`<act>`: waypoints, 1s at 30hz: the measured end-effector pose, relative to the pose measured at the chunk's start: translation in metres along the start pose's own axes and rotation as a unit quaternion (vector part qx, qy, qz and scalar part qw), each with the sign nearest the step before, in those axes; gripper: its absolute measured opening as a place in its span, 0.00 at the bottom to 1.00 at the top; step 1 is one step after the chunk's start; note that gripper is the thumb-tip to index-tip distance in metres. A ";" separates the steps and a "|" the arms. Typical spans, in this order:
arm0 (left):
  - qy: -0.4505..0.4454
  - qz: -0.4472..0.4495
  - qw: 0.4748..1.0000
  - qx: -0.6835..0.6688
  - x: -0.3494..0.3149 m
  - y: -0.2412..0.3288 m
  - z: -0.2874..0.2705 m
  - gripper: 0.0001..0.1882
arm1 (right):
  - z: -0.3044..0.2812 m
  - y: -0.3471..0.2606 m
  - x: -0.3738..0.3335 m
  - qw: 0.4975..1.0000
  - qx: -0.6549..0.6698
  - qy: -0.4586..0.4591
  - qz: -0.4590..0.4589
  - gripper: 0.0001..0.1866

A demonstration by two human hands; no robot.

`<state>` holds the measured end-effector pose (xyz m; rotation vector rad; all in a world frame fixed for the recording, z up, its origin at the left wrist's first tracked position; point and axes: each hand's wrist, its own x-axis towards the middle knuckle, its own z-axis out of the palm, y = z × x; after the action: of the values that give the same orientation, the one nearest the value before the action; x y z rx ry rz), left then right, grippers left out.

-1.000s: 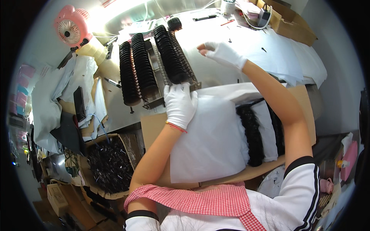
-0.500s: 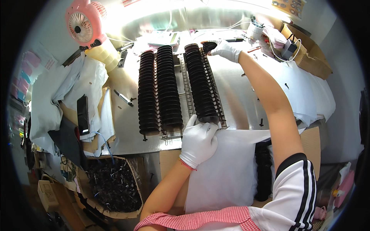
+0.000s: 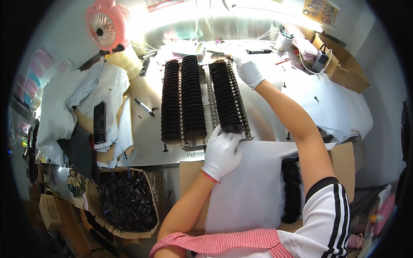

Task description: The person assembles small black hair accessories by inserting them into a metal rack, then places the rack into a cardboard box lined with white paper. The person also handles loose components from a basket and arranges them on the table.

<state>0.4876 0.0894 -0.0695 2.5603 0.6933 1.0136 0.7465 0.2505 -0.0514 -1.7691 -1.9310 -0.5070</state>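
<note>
Head view: rightmost disc row (image 3: 226, 96) lies just beyond left hand (image 3: 223, 153).

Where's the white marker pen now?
In the head view, the white marker pen lies on the metal table at left, between the black phone and the leftmost row of black discs.

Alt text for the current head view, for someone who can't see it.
A person's white-gloved left hand is at the near end of the rightmost of three rows of black discs on a metal table, the right hand at that row's far end. A pink fan stands upper left.
</note>
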 end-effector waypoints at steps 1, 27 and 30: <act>0.006 -0.010 1.000 -0.013 0.001 0.001 -0.001 0.11 | -0.016 -0.002 0.002 0.992 0.060 -0.061 0.097 0.20; 0.036 -0.138 0.868 -0.476 -0.006 0.141 0.019 0.13 | -0.214 -0.030 -0.314 0.965 0.225 -0.029 0.135 0.12; -0.121 -0.271 0.793 -0.532 -0.025 0.149 0.013 0.09 | -0.185 -0.017 -0.343 0.981 0.130 -0.085 0.117 0.12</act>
<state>0.5289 -0.0499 -0.0276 1.3364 0.5014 0.5754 0.7668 -0.1364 -0.0933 -1.8799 -1.7702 -0.0216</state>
